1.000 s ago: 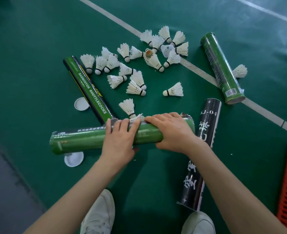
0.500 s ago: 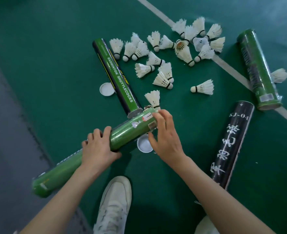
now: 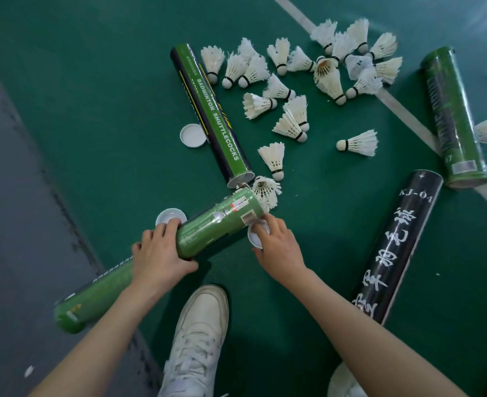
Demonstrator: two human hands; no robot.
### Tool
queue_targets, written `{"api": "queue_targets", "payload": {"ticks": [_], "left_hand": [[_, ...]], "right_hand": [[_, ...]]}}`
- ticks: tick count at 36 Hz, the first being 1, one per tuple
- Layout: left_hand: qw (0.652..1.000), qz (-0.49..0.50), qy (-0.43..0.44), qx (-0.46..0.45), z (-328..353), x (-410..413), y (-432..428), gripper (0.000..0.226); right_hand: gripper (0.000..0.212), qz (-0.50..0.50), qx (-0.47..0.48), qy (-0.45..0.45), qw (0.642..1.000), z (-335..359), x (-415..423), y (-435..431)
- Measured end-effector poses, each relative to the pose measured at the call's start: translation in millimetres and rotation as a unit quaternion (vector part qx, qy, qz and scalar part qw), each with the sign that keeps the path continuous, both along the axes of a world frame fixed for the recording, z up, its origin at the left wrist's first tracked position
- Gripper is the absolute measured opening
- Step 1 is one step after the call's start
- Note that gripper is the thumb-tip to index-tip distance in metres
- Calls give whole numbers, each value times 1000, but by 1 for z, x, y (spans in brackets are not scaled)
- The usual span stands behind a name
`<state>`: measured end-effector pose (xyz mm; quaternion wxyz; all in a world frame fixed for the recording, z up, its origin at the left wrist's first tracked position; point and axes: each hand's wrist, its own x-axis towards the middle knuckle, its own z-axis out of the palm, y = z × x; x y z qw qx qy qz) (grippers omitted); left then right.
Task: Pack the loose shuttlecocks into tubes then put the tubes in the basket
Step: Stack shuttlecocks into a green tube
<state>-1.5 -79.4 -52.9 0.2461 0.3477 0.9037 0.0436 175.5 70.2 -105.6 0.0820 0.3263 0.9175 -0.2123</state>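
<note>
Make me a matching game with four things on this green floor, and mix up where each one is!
Things:
1. long green tube with the barcode label
2. black tube with white writing
3. round white plastic cap
4. green-and-black tube printed BADMINTON SHUTTLECOCKS

Where:
A. under the right hand's fingers
B. gripped by the left hand
C. lying to the right of the right arm
D. lying left of the pile of white feather shuttlecocks

Pairs: 1-B, 2-C, 3-A, 4-D

Green court floor [image 3: 93, 81] under loose shuttlecocks [image 3: 291, 127], tubes [image 3: 211, 116], white caps [image 3: 192, 136].
</note>
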Motion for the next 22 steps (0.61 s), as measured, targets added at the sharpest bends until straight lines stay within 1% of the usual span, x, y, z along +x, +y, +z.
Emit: {"api": "queue_targets", "payload": {"ticks": [4,7,8,10,12,15,17,19,20,22], "left_hand": [[1000,-10,1,27,1,1,-1,77],[998,-28,11,46,2,2,1,77],[998,-34,14,51,3,4,3,77],[997,-46,19,61,6,6,6,77],[996,-58,23,71,10,10,10,77],[993,-76,31,87,16,15,15,79],[990,-90,37,100,19,19,18,77],[987,-103,45,111,21,22,23,75],[986,-109,49,117,22,24,25,75],[983,-117,53,130,23,29,30,74]], "right_hand": [[40,-50,-6,26,998,-4,14,9],[15,-124,-2,61,990,-7,32,21],[12,-149,-4,75,986,-6,37,23],[12,-210,-27,119,970,-5,45,29],[9,-291,-79,193,934,3,48,35],[12,-388,-180,290,856,23,48,44],[16,-407,-237,363,804,39,47,48],[15,-403,-275,425,762,56,47,48],[13,-396,-281,443,754,64,47,48],[13,-377,-271,457,759,75,48,48]]}}
